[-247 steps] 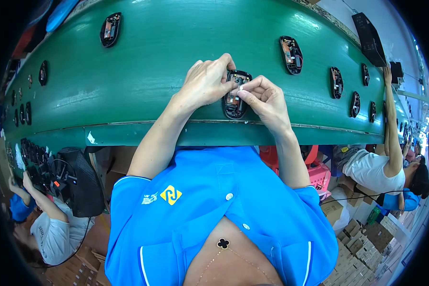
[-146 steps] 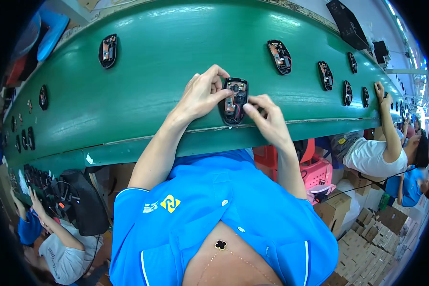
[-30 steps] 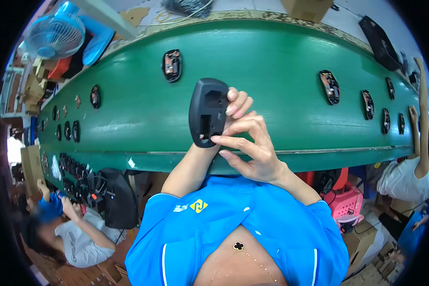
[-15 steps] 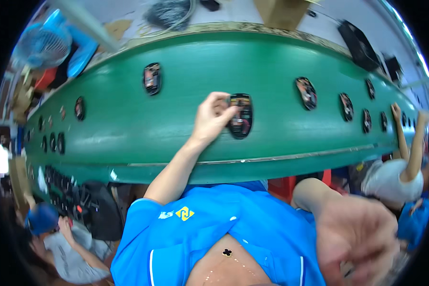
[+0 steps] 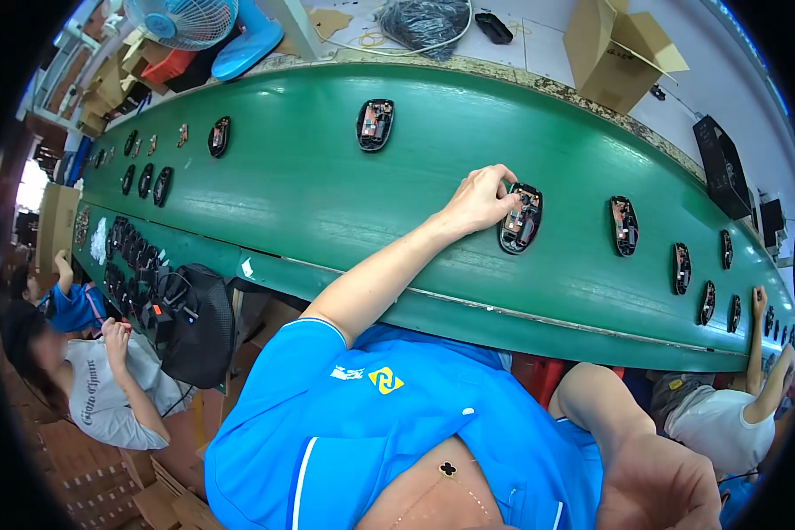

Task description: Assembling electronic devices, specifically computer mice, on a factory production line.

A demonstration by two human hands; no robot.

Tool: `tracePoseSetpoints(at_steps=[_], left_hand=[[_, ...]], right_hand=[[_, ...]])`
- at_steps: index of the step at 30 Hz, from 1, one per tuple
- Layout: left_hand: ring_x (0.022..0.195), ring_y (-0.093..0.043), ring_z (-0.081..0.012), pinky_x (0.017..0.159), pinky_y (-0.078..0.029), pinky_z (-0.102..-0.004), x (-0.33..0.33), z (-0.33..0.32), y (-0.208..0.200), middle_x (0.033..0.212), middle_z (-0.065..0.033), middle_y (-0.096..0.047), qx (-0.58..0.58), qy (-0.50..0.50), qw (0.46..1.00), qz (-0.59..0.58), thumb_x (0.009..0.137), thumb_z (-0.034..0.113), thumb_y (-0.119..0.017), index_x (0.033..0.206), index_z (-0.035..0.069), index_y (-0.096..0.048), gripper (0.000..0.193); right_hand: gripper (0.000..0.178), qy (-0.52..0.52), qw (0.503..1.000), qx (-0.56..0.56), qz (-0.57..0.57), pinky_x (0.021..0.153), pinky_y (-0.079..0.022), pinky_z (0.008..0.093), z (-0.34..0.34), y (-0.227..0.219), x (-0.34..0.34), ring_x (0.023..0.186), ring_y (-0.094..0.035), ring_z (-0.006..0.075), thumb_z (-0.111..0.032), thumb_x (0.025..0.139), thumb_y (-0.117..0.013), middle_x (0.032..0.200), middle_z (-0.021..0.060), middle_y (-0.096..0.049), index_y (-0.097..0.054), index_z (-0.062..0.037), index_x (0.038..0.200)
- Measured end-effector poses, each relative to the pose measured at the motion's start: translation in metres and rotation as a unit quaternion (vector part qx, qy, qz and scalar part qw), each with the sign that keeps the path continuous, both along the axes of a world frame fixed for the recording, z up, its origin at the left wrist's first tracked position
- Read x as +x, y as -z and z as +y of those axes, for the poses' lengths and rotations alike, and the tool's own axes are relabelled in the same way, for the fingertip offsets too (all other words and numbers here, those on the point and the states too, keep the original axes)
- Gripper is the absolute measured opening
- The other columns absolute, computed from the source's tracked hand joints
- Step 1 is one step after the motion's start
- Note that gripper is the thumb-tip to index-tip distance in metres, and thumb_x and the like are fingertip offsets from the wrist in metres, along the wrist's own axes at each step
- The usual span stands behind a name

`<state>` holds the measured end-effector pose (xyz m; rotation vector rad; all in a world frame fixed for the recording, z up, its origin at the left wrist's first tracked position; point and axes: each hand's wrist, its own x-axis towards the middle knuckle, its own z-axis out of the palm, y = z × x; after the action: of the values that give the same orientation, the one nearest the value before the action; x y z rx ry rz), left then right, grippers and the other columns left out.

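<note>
Green worktop [image 5: 309, 199], opened mice [image 5: 375, 125] spaced along it. My left hand [image 5: 479, 205] pinches upper left edge of black mouse [image 5: 527, 228] lying before me: circuitry in, top not yet closed (neighbours likewise). Right hand [image 5: 661, 486], partly out of view: grip unclear.

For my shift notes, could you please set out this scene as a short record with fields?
Left grip: touching the upper left edge of an open mouse
Mouse state: open side up, inner parts exposed
Right grip: lower right of view; contents unclear
Below: green work surface
Nearby: other opened mice on both sides
Beyond far edge: cardboard box
</note>
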<state>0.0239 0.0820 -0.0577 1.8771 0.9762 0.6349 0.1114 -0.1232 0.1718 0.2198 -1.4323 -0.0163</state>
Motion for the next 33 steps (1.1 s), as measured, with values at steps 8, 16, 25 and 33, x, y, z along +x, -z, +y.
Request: tracePoseSetpoints(at_steps=[8,16,25,33], left_hand=[[0.066,-0.059,-0.0132,0.061,-0.050,-0.0264,-0.041,-0.007,-0.008,0.089,-0.0078,-0.067,-0.002,-0.028,0.999,-0.047,0.088,0.010,-0.066,0.116,-0.003,-0.065,0.031],[0.111,-0.050,-0.0284,0.098,-0.040,-0.0415,-0.120,0.029,0.000,0.122,-0.0147,-0.054,0.323,-0.308,0.895,-0.006,0.083,0.020,-0.073,0.134,0.001,-0.047,0.060],[0.111,-0.048,-0.0381,0.099,-0.037,-0.0485,-0.115,0.071,0.027,0.123,-0.0244,-0.052,0.290,-0.358,0.872,0.166,0.079,0.038,-0.076,0.149,-0.006,-0.021,0.100],[0.111,-0.049,-0.0394,0.098,-0.038,-0.0496,-0.119,0.066,0.026,0.123,-0.0246,-0.053,0.245,-0.330,0.894,0.180,0.080,0.034,-0.074,0.149,-0.007,-0.023,0.096]], right_hand=[[0.027,0.057,0.998,0.014,0.006,0.076,-0.043,0.0234,0.000,0.006,-0.021,0.087,-0.050,0.0094,-0.006,0.087,-0.059,0.107,-0.0015,-0.055,-0.054,-0.0104,0.113],[0.026,0.098,0.994,0.044,0.012,0.075,-0.041,0.0241,-0.002,0.011,-0.025,0.090,-0.049,0.0084,-0.007,0.087,-0.061,0.108,-0.0042,-0.054,-0.054,-0.0120,0.111],[0.025,0.235,0.959,-0.156,0.038,0.077,-0.041,0.0252,0.028,0.087,-0.008,0.088,-0.052,0.0124,-0.025,0.101,-0.046,0.106,0.0030,-0.059,-0.057,-0.0206,0.123],[0.052,0.346,0.739,-0.573,-0.080,0.086,-0.046,0.0301,0.054,0.205,-0.030,0.104,-0.054,0.0194,0.000,0.088,-0.059,0.118,0.0116,-0.055,-0.049,-0.0028,0.138]])
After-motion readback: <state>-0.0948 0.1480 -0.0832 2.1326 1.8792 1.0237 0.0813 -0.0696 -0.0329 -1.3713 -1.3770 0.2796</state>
